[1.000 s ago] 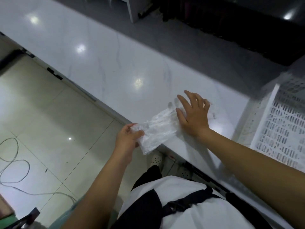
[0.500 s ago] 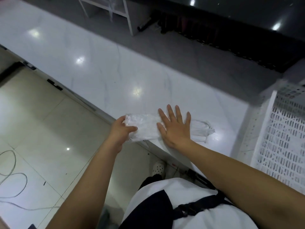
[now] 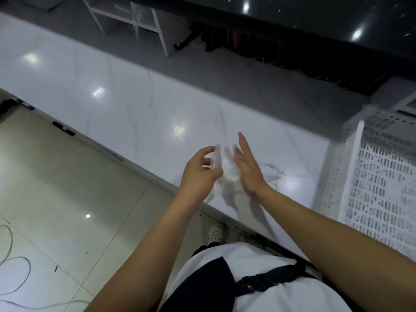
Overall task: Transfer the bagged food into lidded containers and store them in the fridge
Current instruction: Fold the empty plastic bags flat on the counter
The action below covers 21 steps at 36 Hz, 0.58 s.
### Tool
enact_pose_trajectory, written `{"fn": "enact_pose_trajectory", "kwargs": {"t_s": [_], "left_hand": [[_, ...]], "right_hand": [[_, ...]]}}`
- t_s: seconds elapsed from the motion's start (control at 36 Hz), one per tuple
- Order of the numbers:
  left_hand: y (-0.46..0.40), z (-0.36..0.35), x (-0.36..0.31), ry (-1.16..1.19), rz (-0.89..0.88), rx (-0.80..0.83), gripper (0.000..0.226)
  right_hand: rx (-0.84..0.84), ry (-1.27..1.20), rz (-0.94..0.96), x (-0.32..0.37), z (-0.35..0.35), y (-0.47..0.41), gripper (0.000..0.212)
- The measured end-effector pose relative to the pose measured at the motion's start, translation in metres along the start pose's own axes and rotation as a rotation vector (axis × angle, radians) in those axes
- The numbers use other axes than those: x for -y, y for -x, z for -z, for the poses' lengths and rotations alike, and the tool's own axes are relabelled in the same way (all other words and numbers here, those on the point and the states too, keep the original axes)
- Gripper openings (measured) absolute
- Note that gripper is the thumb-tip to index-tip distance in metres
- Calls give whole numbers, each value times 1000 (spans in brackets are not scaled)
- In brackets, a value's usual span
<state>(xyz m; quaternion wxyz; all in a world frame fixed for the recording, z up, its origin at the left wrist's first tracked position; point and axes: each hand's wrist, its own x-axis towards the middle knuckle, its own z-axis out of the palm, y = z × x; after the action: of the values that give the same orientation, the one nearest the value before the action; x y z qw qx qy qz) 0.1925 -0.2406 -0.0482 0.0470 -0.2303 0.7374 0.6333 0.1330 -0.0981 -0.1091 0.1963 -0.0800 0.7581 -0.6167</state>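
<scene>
An empty clear plastic bag (image 3: 227, 176) lies flattened near the front edge of the white marble counter (image 3: 139, 109), its handles (image 3: 273, 171) trailing to the right. My left hand (image 3: 199, 171) pinches the bag's left end between thumb and fingers and holds it lifted and folded over. My right hand (image 3: 247, 166) is open with straight fingers, turned edge-on just right of that fold, above the bag's middle. No food or lidded container is in view.
A white perforated plastic crate (image 3: 382, 188) stands on the counter at the right. Behind the counter are a grey floor, a white shelf frame (image 3: 135, 21) and a dark cabinet. Beige tiles with a loose cable (image 3: 13, 266) lie to the left.
My left hand has carried the bag's left end up and rightward, folding it over. My right hand has lifted from pressing flat on the bag and turned on edge.
</scene>
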Motion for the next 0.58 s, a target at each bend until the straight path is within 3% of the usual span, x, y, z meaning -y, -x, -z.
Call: {"fn": "enact_pose_trajectory", "kwargs": {"t_s": [0.14, 0.22, 0.31, 0.42, 0.47, 0.53, 0.58], "left_hand": [[-10, -44, 1, -5, 42, 131, 51], [-17, -62, 7, 66, 168, 231, 47], [-22, -66, 16, 143, 223, 240, 37], [-25, -60, 20, 332, 279, 194, 26], [-24, -57, 20, 361, 247, 125, 23], [-19, -54, 24, 164, 46, 7, 25], [-15, -50, 31, -206, -273, -87, 32]], "right_hand": [[-178, -406, -148, 16, 25, -2, 49], [-235, -341, -138, 19, 33, 1, 43], [-250, 17, -61, 11, 43, 12, 42], [-70, 805, -28, -14, 46, 28, 49], [4, 1040, -78, -24, 42, 35, 52], [14, 1136, -63, -32, 41, 41, 54], [-4, 1172, -41, -35, 41, 44, 55]]}}
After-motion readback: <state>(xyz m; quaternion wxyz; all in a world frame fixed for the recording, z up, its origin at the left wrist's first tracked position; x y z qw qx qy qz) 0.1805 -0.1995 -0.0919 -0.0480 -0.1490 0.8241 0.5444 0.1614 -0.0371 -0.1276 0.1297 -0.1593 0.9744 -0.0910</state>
